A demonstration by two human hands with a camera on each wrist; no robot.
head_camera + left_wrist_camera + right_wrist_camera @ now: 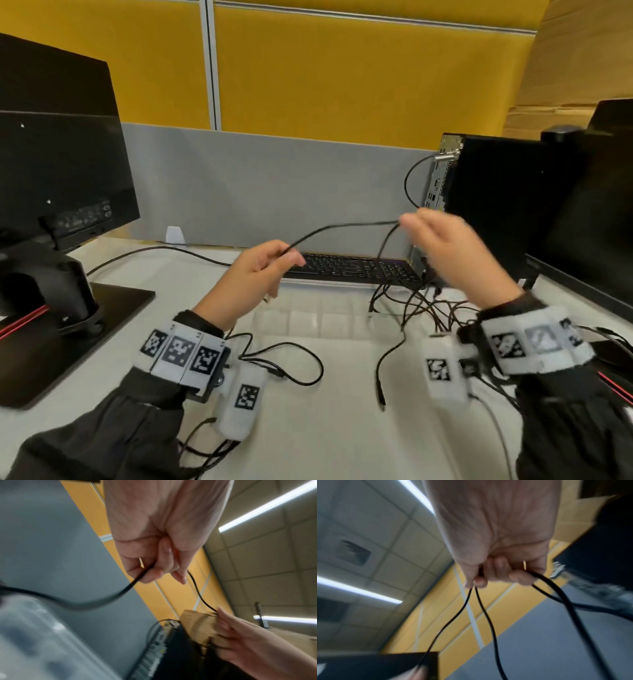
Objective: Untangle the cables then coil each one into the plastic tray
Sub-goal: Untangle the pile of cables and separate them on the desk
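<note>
A thin black cable (342, 226) stretches taut between the left hand (255, 274) and right hand (448, 246), both sets of fingers pinched on it above the clear plastic tray (308, 318).

A white desk (325, 428) carries a black keyboard (352, 269) at the back, a clear plastic tray (318, 317) before it, loose black cables (428, 308), a monitor stand (85, 325) and a computer tower (493, 192).

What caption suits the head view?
Both hands, left and right, stretch a black cable above the clear tray.
</note>
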